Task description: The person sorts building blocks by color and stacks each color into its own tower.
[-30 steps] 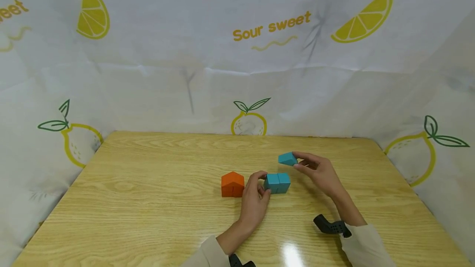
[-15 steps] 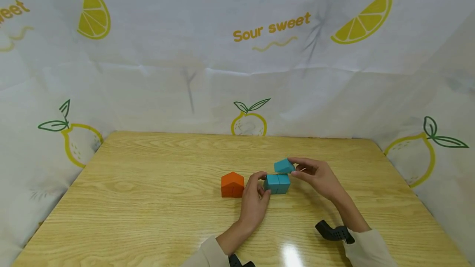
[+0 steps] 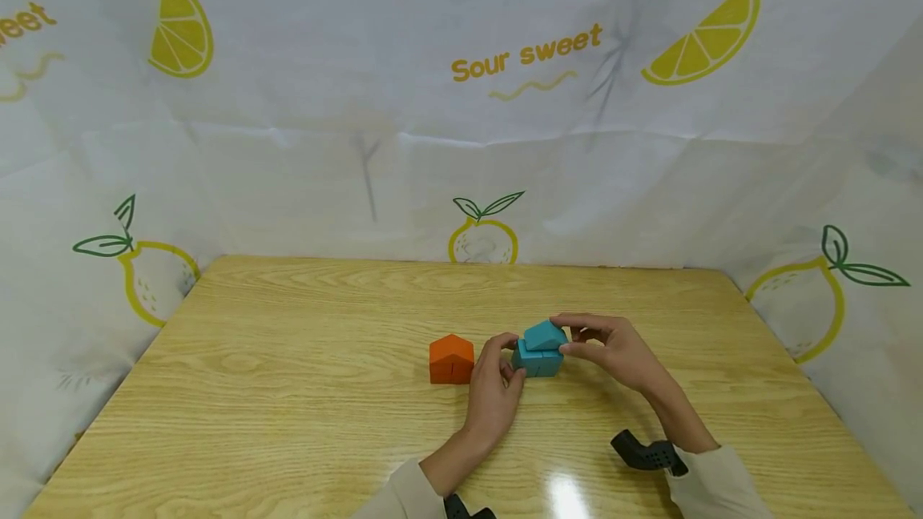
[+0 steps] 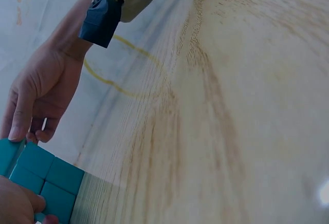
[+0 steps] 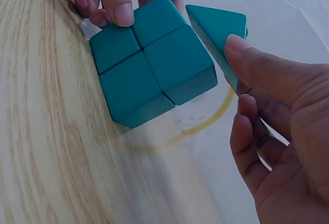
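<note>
Several teal-blue cube blocks (image 3: 538, 365) stand in two stacked rows on the wooden table. My left hand (image 3: 493, 391) grips their left side, thumb in front and fingers behind. In the right wrist view, that thumb presses against one cube (image 5: 134, 91). My right hand (image 3: 613, 351) pinches a blue triangular block (image 3: 545, 336) by its right end, just over the upper row. A narrow gap shows between the triangular block (image 5: 218, 31) and the cubes in the right wrist view. The left wrist view catches only part of the blocks (image 4: 43, 175).
An orange house-shaped stack (image 3: 451, 360) stands immediately left of my left hand, topped with a triangular block. A white curtain (image 3: 346, 150) printed with lemons hangs behind and beside the wooden table (image 3: 310, 423).
My right hand has brought the triangular block left and down, from behind and right of the cubes to just over them. The left hand keeps its hold on the cubes.
</note>
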A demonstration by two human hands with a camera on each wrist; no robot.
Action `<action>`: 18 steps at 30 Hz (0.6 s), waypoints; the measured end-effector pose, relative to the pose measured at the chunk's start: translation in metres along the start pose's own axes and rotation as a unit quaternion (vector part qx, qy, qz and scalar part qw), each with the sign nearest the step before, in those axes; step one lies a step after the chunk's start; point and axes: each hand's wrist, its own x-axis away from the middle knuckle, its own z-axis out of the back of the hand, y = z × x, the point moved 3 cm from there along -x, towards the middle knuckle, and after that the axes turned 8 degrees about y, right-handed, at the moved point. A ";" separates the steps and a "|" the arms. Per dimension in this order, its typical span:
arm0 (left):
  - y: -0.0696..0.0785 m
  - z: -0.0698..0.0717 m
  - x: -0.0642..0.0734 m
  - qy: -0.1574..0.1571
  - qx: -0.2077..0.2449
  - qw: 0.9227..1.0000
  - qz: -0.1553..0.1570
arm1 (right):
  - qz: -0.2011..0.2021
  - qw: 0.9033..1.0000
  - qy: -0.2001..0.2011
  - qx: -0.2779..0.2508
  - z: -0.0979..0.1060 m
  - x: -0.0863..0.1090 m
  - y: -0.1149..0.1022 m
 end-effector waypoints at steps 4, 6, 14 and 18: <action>0.000 0.000 0.000 0.001 0.000 1.000 -0.001 | 0.002 1.000 -0.010 0.003 -0.002 0.000 0.002; -0.001 0.000 0.000 0.000 -0.001 1.000 0.002 | 0.004 1.000 -0.014 0.003 -0.003 0.000 0.002; 0.000 0.000 0.000 -0.002 -0.001 1.000 0.000 | 0.012 1.000 -0.020 0.002 -0.005 0.000 -0.002; 0.000 0.000 0.000 -0.002 0.002 1.000 0.000 | 0.021 0.999 -0.026 0.002 -0.006 -0.001 -0.018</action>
